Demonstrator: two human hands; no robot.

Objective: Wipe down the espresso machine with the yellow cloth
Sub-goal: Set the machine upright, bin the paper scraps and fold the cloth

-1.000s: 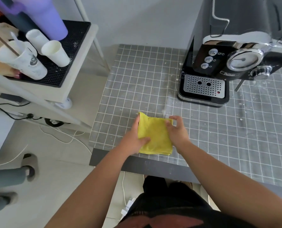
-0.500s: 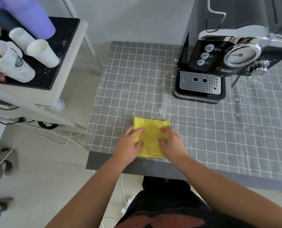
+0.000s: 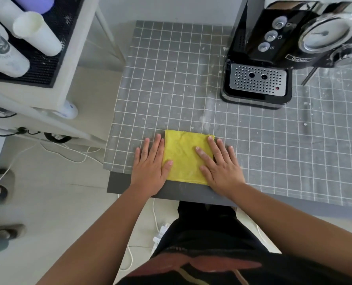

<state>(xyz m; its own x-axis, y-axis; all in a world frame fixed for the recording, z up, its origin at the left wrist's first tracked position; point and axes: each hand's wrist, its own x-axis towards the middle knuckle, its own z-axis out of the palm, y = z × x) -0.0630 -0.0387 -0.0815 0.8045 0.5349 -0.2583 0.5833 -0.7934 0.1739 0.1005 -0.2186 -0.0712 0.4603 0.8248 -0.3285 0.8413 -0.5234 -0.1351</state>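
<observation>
Espresso machine [image 3: 294, 44]: top and right side cut off by the frame edges; label lettering too small to read fully. Yellow cloth [image 3: 184, 157]: left and right margins hidden beneath the hands. White cups [image 3: 37, 33] at upper left: partly cropped. Counter [image 3: 171, 79]: right extent cropped.

Bare forearms, no sleeves reaching into view, no watch, ring or band visible on the left hand [image 3: 150, 169] or right hand [image 3: 222, 169]. Short, unpainted nails. Black garment over the torso at the bottom edge, printed with a broad reddish-brown shape and a thin pale curved line. Dark, plain clothing on the legs below it.
</observation>
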